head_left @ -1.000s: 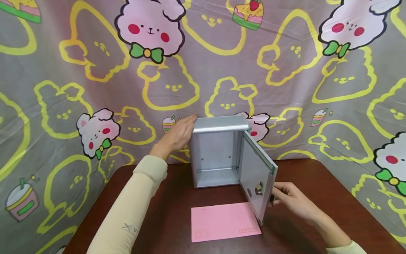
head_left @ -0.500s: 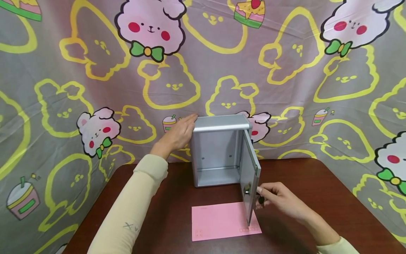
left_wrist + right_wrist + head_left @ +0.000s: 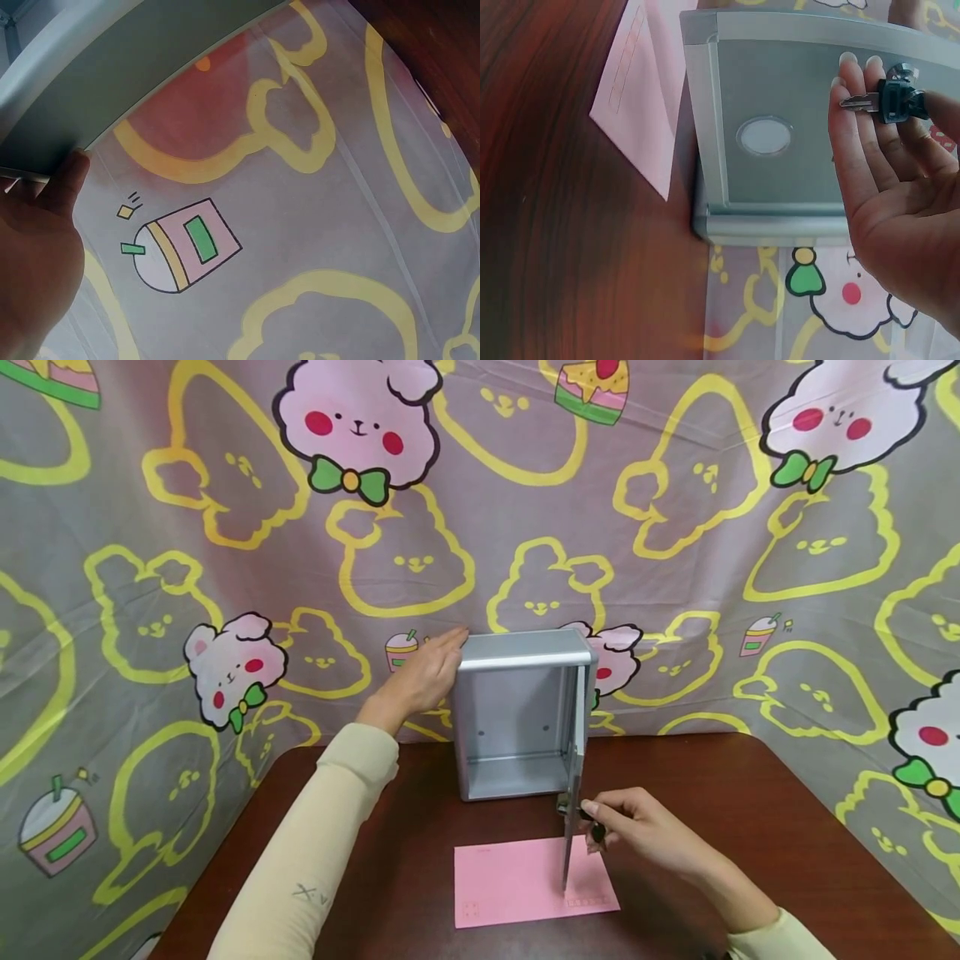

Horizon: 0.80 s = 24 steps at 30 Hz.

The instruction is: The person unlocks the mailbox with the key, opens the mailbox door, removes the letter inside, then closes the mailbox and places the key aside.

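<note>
A silver metal box with a small lock, like a mailbox (image 3: 517, 647), stands upright on the table, its front door (image 3: 576, 760) swung out. My left hand (image 3: 420, 681) rests on the box's top left corner; in the left wrist view my left hand (image 3: 37, 255) touches the edge of its side. With thumb and fingers, my right hand (image 3: 652, 827) pinches a black-headed key (image 3: 895, 100) at the lock (image 3: 904, 72) on the door's outer face. A metal key blade (image 3: 859, 103) lies across the fingers. The latch (image 3: 562, 803) shows on the door's inner side.
A pink envelope (image 3: 510, 881) lies flat on the dark wooden table (image 3: 360, 877), partly under the door's lower corner in the head view. A patterned cloth (image 3: 525, 485) hangs behind and at both sides.
My right hand has swung the door leftward, from wide open to nearly edge-on in the head view. My left hand has stayed on the box.
</note>
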Each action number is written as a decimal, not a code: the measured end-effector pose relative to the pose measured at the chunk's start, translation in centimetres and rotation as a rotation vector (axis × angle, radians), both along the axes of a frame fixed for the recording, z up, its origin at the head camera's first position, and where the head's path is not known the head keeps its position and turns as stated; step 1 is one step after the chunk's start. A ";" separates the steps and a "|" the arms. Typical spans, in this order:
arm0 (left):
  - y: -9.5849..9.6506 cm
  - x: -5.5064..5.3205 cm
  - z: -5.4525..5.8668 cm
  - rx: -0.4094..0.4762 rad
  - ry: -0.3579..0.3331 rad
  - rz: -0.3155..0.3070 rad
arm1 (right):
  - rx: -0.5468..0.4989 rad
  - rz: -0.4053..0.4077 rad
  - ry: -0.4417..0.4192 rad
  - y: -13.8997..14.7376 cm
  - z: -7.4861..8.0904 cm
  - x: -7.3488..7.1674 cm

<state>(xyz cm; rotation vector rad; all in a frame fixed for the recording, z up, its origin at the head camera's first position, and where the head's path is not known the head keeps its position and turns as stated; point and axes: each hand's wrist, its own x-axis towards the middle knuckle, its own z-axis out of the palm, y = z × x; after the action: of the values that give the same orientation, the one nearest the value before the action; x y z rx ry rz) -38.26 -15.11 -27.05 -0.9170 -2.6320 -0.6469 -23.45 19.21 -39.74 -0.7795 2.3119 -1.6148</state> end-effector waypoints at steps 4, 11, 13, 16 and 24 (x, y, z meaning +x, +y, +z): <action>0.0 0.0 0.0 0.000 -0.001 0.001 | -0.019 0.026 -0.004 -0.7 0.1 -0.2; 0.0 -0.2 0.0 0.004 0.018 -0.009 | -0.047 0.077 0.014 -2.1 0.2 -0.7; 0.0 -0.3 0.0 0.004 0.025 -0.009 | -0.044 0.079 0.017 -2.5 0.2 -0.9; 0.1 -0.3 -0.1 0.008 0.027 -0.011 | -0.042 0.072 0.011 -3.0 0.2 -1.0; 0.0 -0.1 0.1 -0.037 0.025 0.006 | -0.041 0.048 -0.041 -4.0 0.3 -1.1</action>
<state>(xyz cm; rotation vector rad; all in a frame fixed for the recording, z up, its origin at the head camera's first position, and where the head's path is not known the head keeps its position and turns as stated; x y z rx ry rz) -38.39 -15.07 -26.92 -0.9211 -2.6314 -0.5838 -24.57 15.22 -39.39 -0.7970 2.2218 -1.6467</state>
